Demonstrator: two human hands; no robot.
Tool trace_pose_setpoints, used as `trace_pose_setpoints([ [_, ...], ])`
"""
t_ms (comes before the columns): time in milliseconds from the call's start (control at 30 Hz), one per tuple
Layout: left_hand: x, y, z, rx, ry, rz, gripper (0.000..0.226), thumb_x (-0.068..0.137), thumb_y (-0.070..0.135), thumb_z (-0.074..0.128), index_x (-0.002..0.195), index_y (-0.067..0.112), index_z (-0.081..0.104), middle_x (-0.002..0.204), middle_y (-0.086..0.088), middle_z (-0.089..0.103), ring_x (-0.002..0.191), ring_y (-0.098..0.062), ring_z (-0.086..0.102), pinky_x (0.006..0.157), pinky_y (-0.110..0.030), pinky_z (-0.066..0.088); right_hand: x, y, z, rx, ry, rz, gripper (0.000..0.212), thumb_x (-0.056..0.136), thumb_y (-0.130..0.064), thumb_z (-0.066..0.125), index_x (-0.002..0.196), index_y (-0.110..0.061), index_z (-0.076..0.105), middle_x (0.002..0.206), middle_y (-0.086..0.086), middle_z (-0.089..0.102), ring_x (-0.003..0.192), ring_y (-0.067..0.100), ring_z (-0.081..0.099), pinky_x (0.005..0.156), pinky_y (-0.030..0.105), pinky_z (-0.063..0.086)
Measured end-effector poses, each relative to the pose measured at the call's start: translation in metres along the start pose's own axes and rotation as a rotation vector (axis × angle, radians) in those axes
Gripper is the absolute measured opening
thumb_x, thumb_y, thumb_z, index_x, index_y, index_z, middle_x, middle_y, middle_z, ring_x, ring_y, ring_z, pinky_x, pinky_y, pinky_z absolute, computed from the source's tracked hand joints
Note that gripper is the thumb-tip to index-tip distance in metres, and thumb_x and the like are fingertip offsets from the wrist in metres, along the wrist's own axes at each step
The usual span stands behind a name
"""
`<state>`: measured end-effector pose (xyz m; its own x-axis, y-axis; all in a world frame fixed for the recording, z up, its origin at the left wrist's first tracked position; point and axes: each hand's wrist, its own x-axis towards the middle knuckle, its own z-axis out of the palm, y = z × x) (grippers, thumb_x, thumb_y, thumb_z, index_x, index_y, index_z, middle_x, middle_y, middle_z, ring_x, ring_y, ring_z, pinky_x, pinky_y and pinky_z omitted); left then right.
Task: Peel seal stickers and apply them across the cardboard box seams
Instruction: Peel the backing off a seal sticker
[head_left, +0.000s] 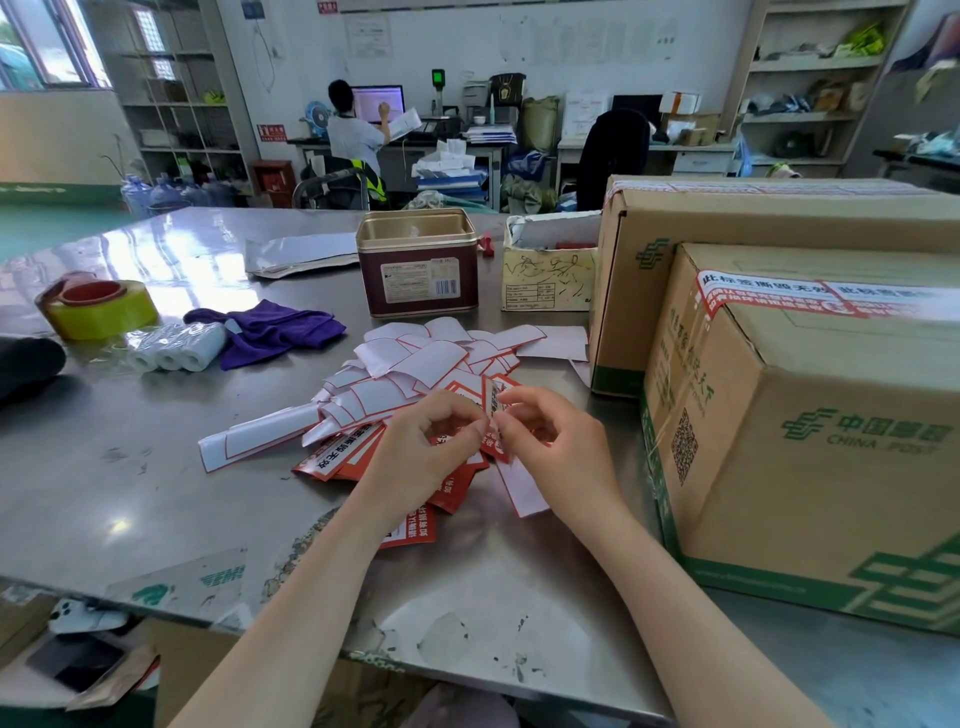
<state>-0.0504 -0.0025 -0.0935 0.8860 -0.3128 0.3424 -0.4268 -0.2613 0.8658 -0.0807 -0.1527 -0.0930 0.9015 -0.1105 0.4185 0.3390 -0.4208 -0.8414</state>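
One seal sticker (494, 410), centre frame: thin, limp, tacky, likely to curl. Your left hand (421, 457) and right hand (550, 441) both pinch its edge; peel from a corner.

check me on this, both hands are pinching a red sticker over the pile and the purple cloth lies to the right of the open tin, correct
Not quite. In the head view the purple cloth lies to the left of the open tin, nearer the tape roll. The rest holds: the left hand and right hand both pinch a red sticker over the pile.
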Motion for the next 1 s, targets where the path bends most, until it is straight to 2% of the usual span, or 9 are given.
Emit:
trace_pose_setpoints([
  [167, -0.0007, 0.0043, 0.0020, -0.014, 0.030, -0.045, 0.014, 0.091, 0.011, 0.054, 0.082, 0.018, 0.062, 0.090, -0.003, 0.065, 0.078, -0.003, 0.060, 0.069, -0.011, 0.047, 0.0001, 0.0020, 0.0020, -0.021, -0.042, -0.014, 0.015, 0.088, -0.021, 0.061, 0.098, -0.032, 0.057, 0.081, -0.025, 0.058, 0.076, -0.010, 0.058, 0.067, 0.002, 0.045],
  [267, -0.0005, 0.0056, 0.0029, -0.002, 0.019, -0.024, 0.013, 0.091, 0.009, 0.054, 0.082, 0.016, 0.060, 0.091, -0.004, 0.064, 0.078, 0.001, 0.058, 0.068, -0.007, 0.045, 0.0001, 0.0035, 0.0025, -0.038, -0.067, -0.022, 0.018, 0.089, -0.021, 0.060, 0.103, -0.031, 0.056, 0.081, -0.024, 0.057, 0.080, -0.006, 0.059, 0.069, 0.005, 0.047],
  [367, 0.0000, 0.0050, 0.0040, -0.041, 0.007, -0.019, 0.004, 0.089, 0.010, 0.060, 0.091, 0.012, 0.062, 0.092, -0.001, 0.064, 0.079, 0.002, 0.062, 0.072, -0.010, 0.049, 0.0005, 0.0048, 0.0025, -0.046, -0.069, -0.030, 0.021, 0.089, -0.021, 0.060, 0.109, -0.026, 0.058, 0.081, -0.025, 0.057, 0.079, -0.006, 0.059, 0.069, 0.006, 0.048],
  [500, 0.0006, 0.0033, 0.0045, -0.100, 0.010, -0.036, 0.015, 0.088, 0.010, 0.062, 0.097, 0.021, 0.060, 0.096, 0.002, 0.065, 0.083, -0.001, 0.065, 0.076, -0.015, 0.052, 0.0007, 0.0056, 0.0031, -0.031, -0.064, -0.035, 0.019, 0.089, -0.020, 0.060, 0.107, -0.028, 0.058, 0.080, -0.026, 0.057, 0.078, -0.008, 0.059, 0.069, 0.007, 0.050],
  [633, 0.0019, 0.0031, 0.0049, -0.070, 0.016, -0.032, 0.011, 0.088, 0.014, 0.063, 0.093, 0.023, 0.059, 0.096, 0.003, 0.064, 0.088, 0.000, 0.063, 0.075, -0.011, 0.050, 0.0004, 0.0031, 0.0020, -0.017, -0.063, -0.031, 0.017, 0.090, -0.020, 0.058, 0.102, -0.031, 0.053, 0.081, -0.024, 0.056, 0.078, -0.005, 0.058, 0.066, 0.003, 0.046],
  [833, 0.0028, 0.0016, 0.0043, -0.109, 0.011, -0.026, 0.011, 0.086, 0.015, 0.065, 0.091, 0.021, 0.058, 0.093, -0.001, 0.064, 0.086, -0.004, 0.063, 0.076, -0.015, 0.051, 0.0008, 0.0028, 0.0021, -0.013, -0.053, -0.020, 0.016, 0.090, -0.017, 0.057, 0.102, -0.027, 0.052, 0.080, -0.019, 0.056, 0.078, -0.002, 0.058, 0.064, 0.003, 0.045],
  [1000, 0.0029, 0.0012, 0.0033, -0.125, 0.024, -0.029, 0.011, 0.084, 0.014, 0.067, 0.089, 0.022, 0.061, 0.091, 0.004, 0.066, 0.084, -0.003, 0.064, 0.075, -0.016, 0.052, 0.0003, 0.0006, 0.0024, -0.023, -0.063, -0.020, 0.014, 0.091, -0.017, 0.055, 0.099, -0.028, 0.050, 0.079, -0.019, 0.054, 0.078, -0.001, 0.057, 0.062, 0.003, 0.044],
])
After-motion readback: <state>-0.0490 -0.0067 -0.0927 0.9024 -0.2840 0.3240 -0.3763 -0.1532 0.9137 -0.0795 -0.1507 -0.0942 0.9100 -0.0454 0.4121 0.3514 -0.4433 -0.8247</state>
